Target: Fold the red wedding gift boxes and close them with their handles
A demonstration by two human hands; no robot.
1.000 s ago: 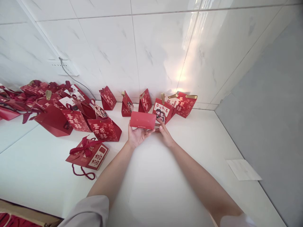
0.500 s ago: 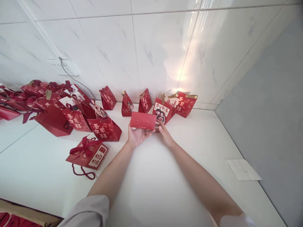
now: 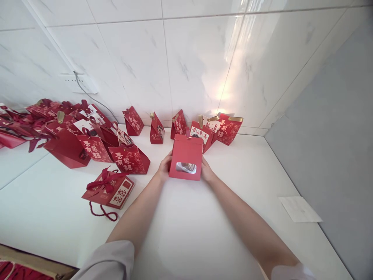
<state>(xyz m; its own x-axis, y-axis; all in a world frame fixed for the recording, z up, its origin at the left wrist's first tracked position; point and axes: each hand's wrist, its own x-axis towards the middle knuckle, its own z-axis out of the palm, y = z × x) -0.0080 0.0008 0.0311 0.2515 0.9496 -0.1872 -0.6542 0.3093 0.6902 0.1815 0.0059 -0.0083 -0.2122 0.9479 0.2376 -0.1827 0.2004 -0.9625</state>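
Note:
Between my two hands is a red gift box [image 3: 186,149], upright, its plain face with a clear oval window towards me. My left hand [image 3: 166,165] grips its left side and my right hand [image 3: 206,169] its right side; the fingertips are partly hidden behind the box. Just behind it stand a red box with a cartoon couple label [image 3: 199,134] and a small red box with white lettering [image 3: 178,123]. A red box with a photo on its side [image 3: 157,129] is a little further left.
Many red gift boxes [image 3: 64,120] crowd the left of the white table [image 3: 186,233]. A red box with a bow and rope handle [image 3: 109,189] lies nearer. A white paper [image 3: 300,209] is at right, a carton [image 3: 35,262] at lower left. A tiled wall [image 3: 198,70] closes the back.
The box in my hands has turned from showing its base to standing upright with the window facing me. My right hand has closed onto its right side.

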